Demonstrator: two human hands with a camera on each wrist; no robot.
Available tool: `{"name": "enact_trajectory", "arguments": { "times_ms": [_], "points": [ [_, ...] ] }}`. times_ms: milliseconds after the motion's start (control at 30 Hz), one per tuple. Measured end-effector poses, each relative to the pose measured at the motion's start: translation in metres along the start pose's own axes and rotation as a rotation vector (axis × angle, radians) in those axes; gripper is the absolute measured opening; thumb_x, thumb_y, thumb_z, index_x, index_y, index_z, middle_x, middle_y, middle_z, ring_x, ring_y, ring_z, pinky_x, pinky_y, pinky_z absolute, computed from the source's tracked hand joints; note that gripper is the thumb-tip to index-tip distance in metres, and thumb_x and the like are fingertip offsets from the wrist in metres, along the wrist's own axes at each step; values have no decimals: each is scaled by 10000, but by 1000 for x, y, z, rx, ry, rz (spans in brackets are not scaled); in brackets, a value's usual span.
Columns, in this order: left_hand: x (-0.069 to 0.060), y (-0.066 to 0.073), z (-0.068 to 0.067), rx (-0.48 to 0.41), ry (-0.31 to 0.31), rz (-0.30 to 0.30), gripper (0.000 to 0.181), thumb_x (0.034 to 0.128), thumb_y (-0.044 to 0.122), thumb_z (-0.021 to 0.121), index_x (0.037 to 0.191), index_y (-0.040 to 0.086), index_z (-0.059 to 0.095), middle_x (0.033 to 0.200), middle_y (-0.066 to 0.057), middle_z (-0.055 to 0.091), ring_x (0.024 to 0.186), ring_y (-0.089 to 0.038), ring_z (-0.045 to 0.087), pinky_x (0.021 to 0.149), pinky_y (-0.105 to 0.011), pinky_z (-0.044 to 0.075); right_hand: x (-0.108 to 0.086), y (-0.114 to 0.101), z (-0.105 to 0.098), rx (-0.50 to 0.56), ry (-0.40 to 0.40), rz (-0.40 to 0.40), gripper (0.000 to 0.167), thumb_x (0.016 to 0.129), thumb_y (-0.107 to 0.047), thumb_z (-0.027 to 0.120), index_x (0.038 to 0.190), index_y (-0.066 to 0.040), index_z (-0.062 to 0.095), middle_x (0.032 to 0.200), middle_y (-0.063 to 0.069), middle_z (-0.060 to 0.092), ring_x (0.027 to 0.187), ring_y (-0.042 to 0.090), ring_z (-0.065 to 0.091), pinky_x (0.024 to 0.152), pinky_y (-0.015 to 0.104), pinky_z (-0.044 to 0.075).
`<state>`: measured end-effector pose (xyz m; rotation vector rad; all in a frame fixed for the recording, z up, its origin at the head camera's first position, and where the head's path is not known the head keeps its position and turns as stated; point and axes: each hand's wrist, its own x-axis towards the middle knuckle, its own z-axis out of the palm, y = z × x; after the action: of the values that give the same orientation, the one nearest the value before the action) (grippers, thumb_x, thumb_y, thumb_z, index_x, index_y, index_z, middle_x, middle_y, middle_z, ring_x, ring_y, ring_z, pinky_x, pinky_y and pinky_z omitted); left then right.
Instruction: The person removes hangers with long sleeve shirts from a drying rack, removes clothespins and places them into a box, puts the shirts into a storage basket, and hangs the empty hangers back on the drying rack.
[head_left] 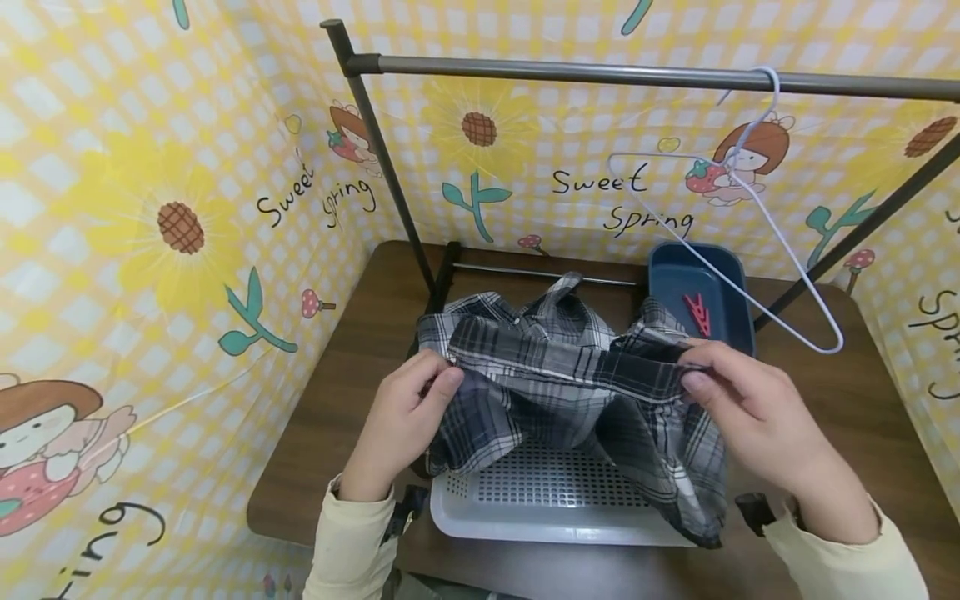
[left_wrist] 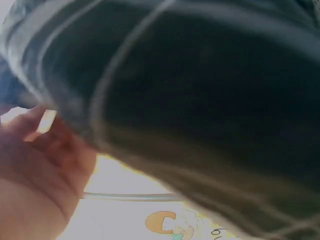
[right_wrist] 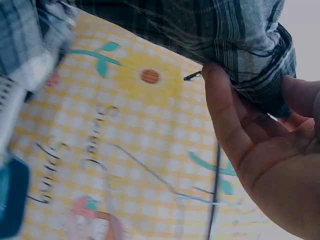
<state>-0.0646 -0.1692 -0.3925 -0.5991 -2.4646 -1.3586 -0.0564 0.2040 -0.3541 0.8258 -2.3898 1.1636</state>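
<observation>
A black, grey and white plaid garment [head_left: 555, 375] hangs in loose folds between both hands, with a dark band stretched across its top. I cannot tell whether it is a shirt or shorts. My left hand [head_left: 405, 408] pinches the band's left end between thumb and fingers; my right hand [head_left: 765, 417] pinches the other end. Below the cloth is a white perforated basket [head_left: 555, 529], partly covered by it. In the left wrist view the dark cloth [left_wrist: 200, 85] fills most of the picture. The right wrist view shows thumb and fingers at the gathered plaid cloth [right_wrist: 240, 55].
Over the brown table [head_left: 322, 450] stands a dark metal rack, its horizontal rod [head_left: 562, 71] running across the back. A pale wire hanger [head_left: 780, 225] hangs from the rod at the right. Behind the garment, a blue tray [head_left: 738, 283] contains red clothespins [head_left: 697, 315]. Yellow checked fabric surrounds the table.
</observation>
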Motion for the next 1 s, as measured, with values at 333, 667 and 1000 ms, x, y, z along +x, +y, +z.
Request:
{"name": "enact_trajectory", "arguments": {
  "times_ms": [333, 667, 1000],
  "points": [
    [13, 8, -3, -32, -45, -213, 550, 1026, 456, 569, 1430, 128, 388, 1197, -72, 548, 984, -169, 600, 839, -397, 505, 14, -28, -10, -55, 24, -255, 400, 1067, -377, 505, 975, -31, 683, 1132, 115, 711, 1138, 29, 611, 870, 123, 421],
    [12, 19, -17, -2, -595, -233, 660, 968, 476, 655, 1532, 343, 339, 873, 50, 643, 736, -86, 605, 685, -356, 520, 10, -45, -21, 64, -15, -347, 329, 1060, -276, 546, 977, 7, 693, 1060, 61, 700, 845, -7, 599, 605, 125, 406],
    [14, 23, -27, -60, -692, -178, 569, 858, 570, 698, 1262, 189, 572, 736, 105, 617, 641, -99, 599, 601, -313, 502, 6, -40, -25, 222, -32, -377, 230, 1025, -153, 594, 1019, 52, 699, 985, 108, 697, 1029, 115, 632, 868, 157, 459]
  ]
}}
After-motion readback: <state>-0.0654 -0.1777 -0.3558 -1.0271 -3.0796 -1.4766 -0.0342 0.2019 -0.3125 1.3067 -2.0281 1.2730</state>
